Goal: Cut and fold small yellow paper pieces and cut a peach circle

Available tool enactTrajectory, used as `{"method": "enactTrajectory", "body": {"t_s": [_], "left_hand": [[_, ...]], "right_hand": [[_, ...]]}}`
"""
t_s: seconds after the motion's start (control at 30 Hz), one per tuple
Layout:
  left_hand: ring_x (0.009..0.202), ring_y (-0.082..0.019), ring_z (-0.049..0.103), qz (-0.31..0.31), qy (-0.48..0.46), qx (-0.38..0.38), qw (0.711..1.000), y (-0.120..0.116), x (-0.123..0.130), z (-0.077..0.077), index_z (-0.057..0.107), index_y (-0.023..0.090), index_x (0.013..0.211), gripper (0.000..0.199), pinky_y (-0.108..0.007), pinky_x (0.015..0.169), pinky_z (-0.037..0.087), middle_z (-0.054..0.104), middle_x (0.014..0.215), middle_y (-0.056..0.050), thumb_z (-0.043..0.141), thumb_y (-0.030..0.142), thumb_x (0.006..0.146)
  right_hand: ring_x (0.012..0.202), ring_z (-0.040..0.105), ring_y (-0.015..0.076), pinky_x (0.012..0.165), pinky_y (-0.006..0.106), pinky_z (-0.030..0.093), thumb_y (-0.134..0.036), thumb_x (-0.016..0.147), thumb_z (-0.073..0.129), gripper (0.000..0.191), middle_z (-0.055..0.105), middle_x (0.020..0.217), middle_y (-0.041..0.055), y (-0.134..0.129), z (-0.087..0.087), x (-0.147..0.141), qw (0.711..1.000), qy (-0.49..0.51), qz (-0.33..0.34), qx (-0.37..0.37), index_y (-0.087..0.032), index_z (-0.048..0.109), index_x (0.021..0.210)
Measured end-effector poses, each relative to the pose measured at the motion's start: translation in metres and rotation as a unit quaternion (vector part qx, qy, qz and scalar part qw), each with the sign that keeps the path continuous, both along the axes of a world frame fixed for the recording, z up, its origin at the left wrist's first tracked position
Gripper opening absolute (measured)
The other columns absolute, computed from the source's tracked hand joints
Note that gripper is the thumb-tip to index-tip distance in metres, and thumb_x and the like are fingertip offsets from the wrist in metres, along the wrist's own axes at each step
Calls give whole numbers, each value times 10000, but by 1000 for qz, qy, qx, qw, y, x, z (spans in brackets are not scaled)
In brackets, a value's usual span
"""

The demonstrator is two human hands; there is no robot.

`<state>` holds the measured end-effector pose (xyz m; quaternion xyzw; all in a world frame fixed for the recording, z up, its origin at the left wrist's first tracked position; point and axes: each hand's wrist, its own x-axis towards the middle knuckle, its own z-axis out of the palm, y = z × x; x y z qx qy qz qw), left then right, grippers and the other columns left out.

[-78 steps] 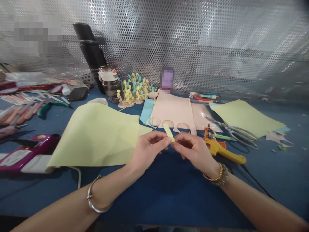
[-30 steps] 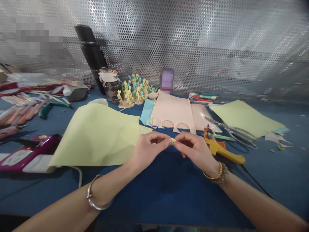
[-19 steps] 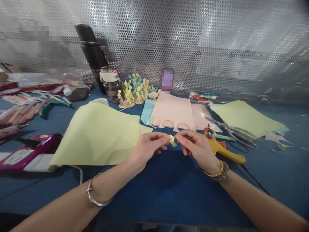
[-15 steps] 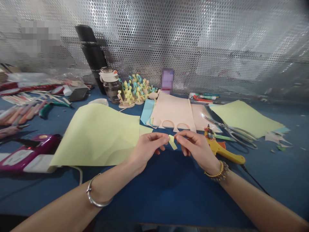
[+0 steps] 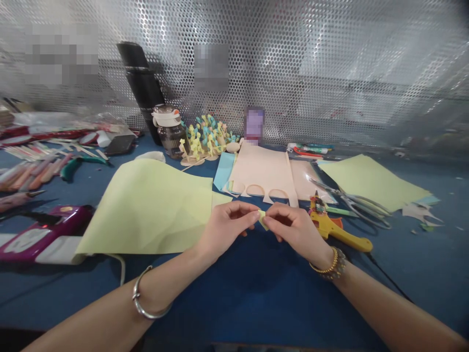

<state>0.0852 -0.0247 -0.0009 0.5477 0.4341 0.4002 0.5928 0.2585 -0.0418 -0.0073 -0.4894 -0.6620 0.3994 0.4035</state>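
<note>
A small piece of pale yellow paper [image 5: 262,220] is pinched between my two hands above the blue table. My left hand [image 5: 229,222] grips its left side with thumb and fingertips. From the right, the thumb and index finger of my right hand [image 5: 293,225] close on it too, covering part of it. A large pale yellow-green sheet [image 5: 154,210] lies curled on the left, next to my left hand. Just beyond my fingers are light pink sheets [image 5: 262,168] with rounded cut-outs along the near edge.
A yellow hot glue gun [image 5: 340,234] with a cord and a pair of scissors [image 5: 361,203] lie right of my hand. At the back stand a jar-like bottle [image 5: 170,132], a black flask [image 5: 141,88] and small paper flowers [image 5: 205,139]. A purple device [image 5: 47,230] sits left.
My right thumb and finger have come onto the yellow paper piece and my hands are closer together. Less of the piece shows now.
</note>
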Motion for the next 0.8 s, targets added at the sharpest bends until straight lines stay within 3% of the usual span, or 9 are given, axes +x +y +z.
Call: {"method": "enactTrajectory", "body": {"t_s": [0.2, 0.33, 0.63, 0.8], "left_hand": [[617, -109, 593, 25, -31, -26, 999, 1, -1, -1, 702, 171, 833, 229, -201, 524, 431, 656, 683, -15, 714, 372, 724], [602, -106, 598, 37, -31, -34, 998, 1, -1, -1, 700, 170, 832, 231, -196, 517, 423, 652, 649, -9, 718, 370, 720], [614, -120, 607, 38, 2, 6, 999, -2, 1, 1, 690, 172, 792, 196, -209, 529, 438, 634, 641, 2, 699, 358, 733], [613, -121, 616, 48, 17, 24, 998, -2, 1, 1, 688, 178, 799, 192, -209, 523, 447, 659, 671, -3, 689, 361, 743]], "right_hand": [[392, 411, 66, 392, 199, 290, -446, 877, 531, 302, 449, 441, -69, 3, -7, 4, 996, 77, -21, -48, -178, 626, 776], [388, 434, 66, 376, 194, 309, -404, 823, 615, 231, 480, 473, -70, 6, -9, 4, 996, 71, -37, -47, -181, 653, 870], [398, 439, 60, 389, 194, 339, -298, 785, 636, 126, 507, 511, -57, 3, -6, 2, 998, 55, -22, -25, -185, 686, 812], [400, 440, 56, 392, 201, 352, -343, 776, 655, 159, 547, 566, -41, 3, -6, 1, 998, 56, -23, -7, -193, 700, 808]]}}
